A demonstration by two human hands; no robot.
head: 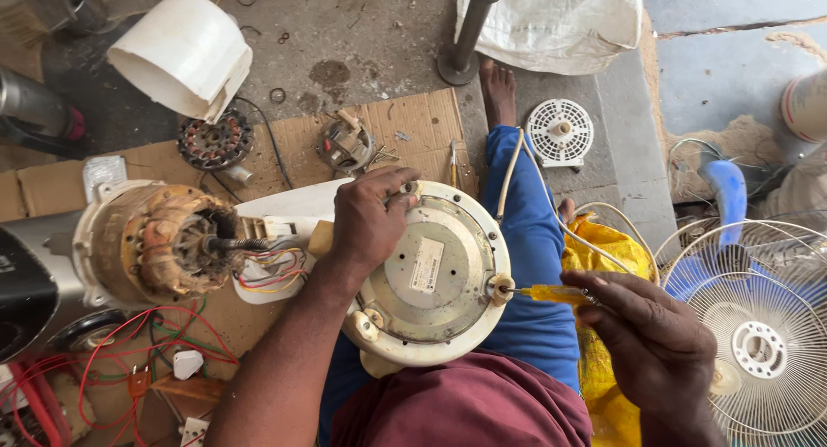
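My left hand (369, 216) grips the top edge of a round cream appliance base (431, 279) with a metal underside plate, resting on my lap. My right hand (650, 335) holds a yellow-handled screwdriver (551, 293), its tip set against a screw lug on the base's right rim. A cream cord (525, 189) runs from the base over my blue trouser leg.
A motor with copper windings (164, 240) and coloured wires lies at left on cardboard (413, 120). A white housing (185, 55), a stator (214, 141), a small white grille (560, 133), a metal stand (465, 42), a fan guard (758, 326) and a yellow bag (603, 240) surround me.
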